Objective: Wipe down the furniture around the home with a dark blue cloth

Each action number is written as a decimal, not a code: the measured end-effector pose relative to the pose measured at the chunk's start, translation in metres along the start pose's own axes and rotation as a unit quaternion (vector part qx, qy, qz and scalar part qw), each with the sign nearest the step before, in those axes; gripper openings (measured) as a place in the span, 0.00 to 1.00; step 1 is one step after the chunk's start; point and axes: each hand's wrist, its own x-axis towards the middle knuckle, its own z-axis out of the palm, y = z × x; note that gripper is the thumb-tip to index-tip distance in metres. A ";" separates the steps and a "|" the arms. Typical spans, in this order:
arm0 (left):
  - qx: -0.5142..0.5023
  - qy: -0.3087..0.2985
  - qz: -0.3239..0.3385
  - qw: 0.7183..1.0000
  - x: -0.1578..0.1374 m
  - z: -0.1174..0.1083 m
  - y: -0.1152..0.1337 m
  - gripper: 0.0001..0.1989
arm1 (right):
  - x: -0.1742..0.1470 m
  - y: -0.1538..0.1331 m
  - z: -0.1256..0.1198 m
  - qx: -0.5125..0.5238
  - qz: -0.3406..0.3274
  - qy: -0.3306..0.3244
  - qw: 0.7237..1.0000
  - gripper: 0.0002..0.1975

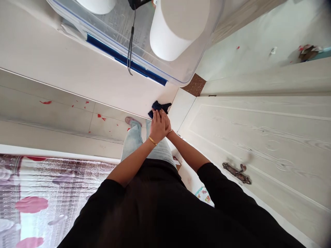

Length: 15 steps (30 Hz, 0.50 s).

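Note:
A crumpled dark blue cloth (160, 106) lies at the edge of the white tabletop (85, 81), near its right end. My left hand (158, 126), below a gold bangle, is laid over my right hand, fingers stretched toward the cloth. Its fingertips overlap the cloth's near edge. My right hand (167, 123), with a thin bracelet at the wrist, is partly covered by the left. Its fingertips reach the cloth too, but their grip is hidden.
A clear plastic box (191, 70) with a blue latch holds white cylinders (168, 38) and a black strap (130, 48). On the right is a white door (258, 127) with a bronze handle (237, 172). Red scraps (99, 116) dot the tiled floor; patterned curtains (51, 196) hang left.

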 end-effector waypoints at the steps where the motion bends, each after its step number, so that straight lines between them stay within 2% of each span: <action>1: 0.009 0.001 0.003 1.000 -0.002 0.000 0.000 0.40 | -0.003 0.005 -0.003 -0.014 -0.009 0.001 1.000 0.23; 5: -0.046 0.040 0.017 0.998 -0.014 -0.012 -0.024 0.31 | 0.000 0.007 -0.007 -0.043 -0.034 0.040 0.998 0.21; 7: -0.108 0.085 -0.018 0.990 -0.019 -0.013 -0.036 0.30 | 0.003 0.002 -0.007 -0.023 -0.019 0.086 0.996 0.20; 11: -0.263 0.167 -0.122 0.942 -0.021 0.005 -0.039 0.26 | 0.015 -0.005 -0.005 0.015 0.014 0.182 0.983 0.18; 15: -0.360 0.201 -0.196 0.890 -0.012 0.021 -0.030 0.21 | 0.038 -0.003 -0.004 0.013 0.066 0.229 0.971 0.17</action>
